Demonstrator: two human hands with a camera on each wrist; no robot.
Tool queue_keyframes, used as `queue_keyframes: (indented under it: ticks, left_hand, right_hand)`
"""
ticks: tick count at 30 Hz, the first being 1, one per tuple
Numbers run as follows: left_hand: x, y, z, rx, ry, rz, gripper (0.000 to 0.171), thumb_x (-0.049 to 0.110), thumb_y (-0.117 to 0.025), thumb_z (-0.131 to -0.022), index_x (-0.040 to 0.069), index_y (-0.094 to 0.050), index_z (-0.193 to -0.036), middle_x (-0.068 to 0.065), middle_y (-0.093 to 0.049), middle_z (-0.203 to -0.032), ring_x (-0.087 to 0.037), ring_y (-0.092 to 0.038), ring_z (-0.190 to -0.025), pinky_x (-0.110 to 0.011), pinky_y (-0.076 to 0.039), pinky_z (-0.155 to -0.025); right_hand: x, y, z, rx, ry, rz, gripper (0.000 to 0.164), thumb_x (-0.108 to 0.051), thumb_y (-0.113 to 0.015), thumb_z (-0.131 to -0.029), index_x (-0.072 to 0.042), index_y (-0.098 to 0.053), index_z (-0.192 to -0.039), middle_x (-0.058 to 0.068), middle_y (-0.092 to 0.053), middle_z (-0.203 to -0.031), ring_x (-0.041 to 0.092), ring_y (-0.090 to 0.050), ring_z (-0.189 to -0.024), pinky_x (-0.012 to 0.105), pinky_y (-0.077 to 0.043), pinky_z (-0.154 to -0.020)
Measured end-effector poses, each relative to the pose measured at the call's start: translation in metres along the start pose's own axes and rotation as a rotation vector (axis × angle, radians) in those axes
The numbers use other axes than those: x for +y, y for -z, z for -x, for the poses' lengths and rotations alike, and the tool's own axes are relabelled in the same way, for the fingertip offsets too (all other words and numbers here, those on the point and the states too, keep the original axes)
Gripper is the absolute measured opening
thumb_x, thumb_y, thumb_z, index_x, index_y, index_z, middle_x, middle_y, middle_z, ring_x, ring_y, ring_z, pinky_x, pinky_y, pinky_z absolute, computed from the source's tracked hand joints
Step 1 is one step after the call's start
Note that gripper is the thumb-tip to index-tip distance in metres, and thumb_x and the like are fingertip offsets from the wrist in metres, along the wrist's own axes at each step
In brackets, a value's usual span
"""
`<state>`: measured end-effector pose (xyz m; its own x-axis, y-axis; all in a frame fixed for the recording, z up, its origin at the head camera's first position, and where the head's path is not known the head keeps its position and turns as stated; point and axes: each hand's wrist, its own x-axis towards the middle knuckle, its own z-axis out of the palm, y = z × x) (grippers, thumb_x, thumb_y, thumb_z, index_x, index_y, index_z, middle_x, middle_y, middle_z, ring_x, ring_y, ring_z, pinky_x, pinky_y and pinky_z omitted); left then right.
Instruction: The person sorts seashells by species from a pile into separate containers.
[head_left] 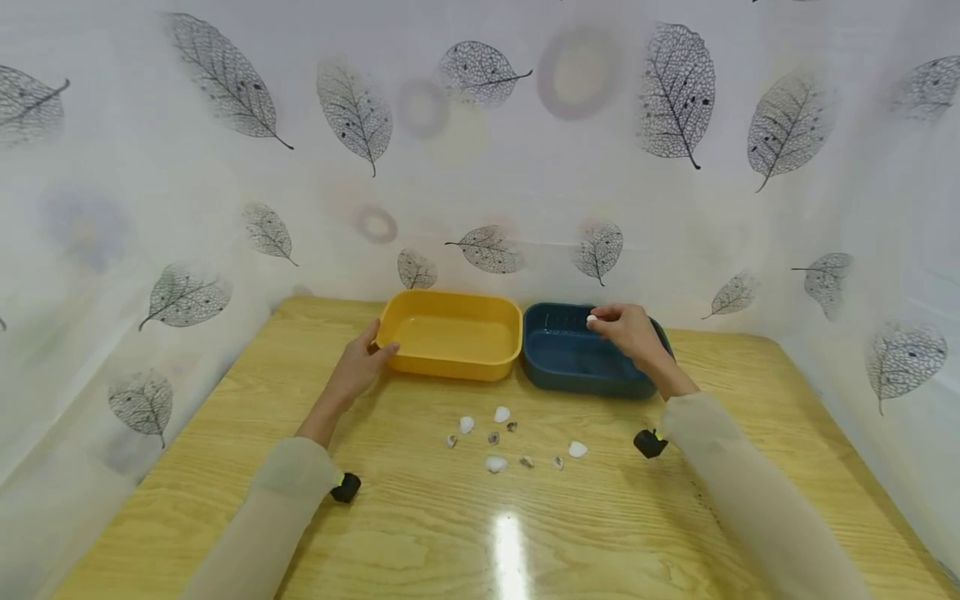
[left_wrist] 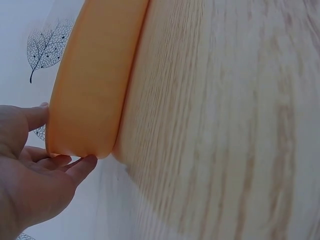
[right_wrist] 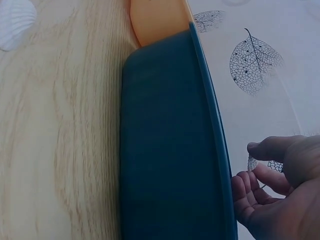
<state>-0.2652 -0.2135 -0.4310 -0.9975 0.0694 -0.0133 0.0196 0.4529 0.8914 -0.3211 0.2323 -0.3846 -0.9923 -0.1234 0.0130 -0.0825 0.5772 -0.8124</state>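
Note:
A yellow plastic basin (head_left: 450,367) stands at the back of the wooden table, and my left hand (head_left: 356,367) grips its left end. In the left wrist view, thumb and fingers (left_wrist: 82,170) bend around the basin's corner at the rim. Directly to the right is a dark blue basin (head_left: 577,379). Over its inside, my right hand (head_left: 632,335) pinches a small white seashell (head_left: 592,318) between thumb and finger. The right wrist view shows this shell (right_wrist: 252,162) above the blue rim, the other fingers curled close to the rim.
Several white seashells (head_left: 496,464) and small dark-patterned shells (head_left: 527,462) lie scattered on the table (head_left: 390,517) in front of the basins. Behind stands a pale leaf-printed cloth (head_left: 525,183). Black wrist cameras (head_left: 649,443) sit by both sleeves.

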Motion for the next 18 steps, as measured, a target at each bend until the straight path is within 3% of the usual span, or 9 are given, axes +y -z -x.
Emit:
queue_keyframes:
  ticks: [10,18]
  left_hand:
    - [0.000,-0.001,-0.001,-0.006,-0.005,-0.005,0.075,0.029,-0.051,-0.111,-0.001,-0.007,-0.164,-0.022,-0.012,-0.170,-0.039,-0.025,-0.153,-0.051,-0.028,-0.122]
    - [0.001,-0.001,0.001,0.003,0.011,-0.011,0.075,0.028,-0.051,-0.111,0.000,-0.007,-0.164,-0.021,-0.011,-0.170,-0.039,-0.023,-0.153,-0.050,-0.026,-0.122]
  right_hand:
    - [0.003,-0.001,-0.004,0.018,0.026,-0.003,0.045,-0.014,-0.062,-0.105,0.011,-0.055,-0.142,0.032,-0.060,-0.133,0.044,-0.062,-0.113,0.056,-0.053,-0.097]
    - [0.003,0.004,0.009,-0.007,0.067,0.012,0.044,-0.015,-0.059,-0.107,0.009,-0.055,-0.143,0.030,-0.060,-0.135,0.046,-0.060,-0.114,0.058,-0.052,-0.097]
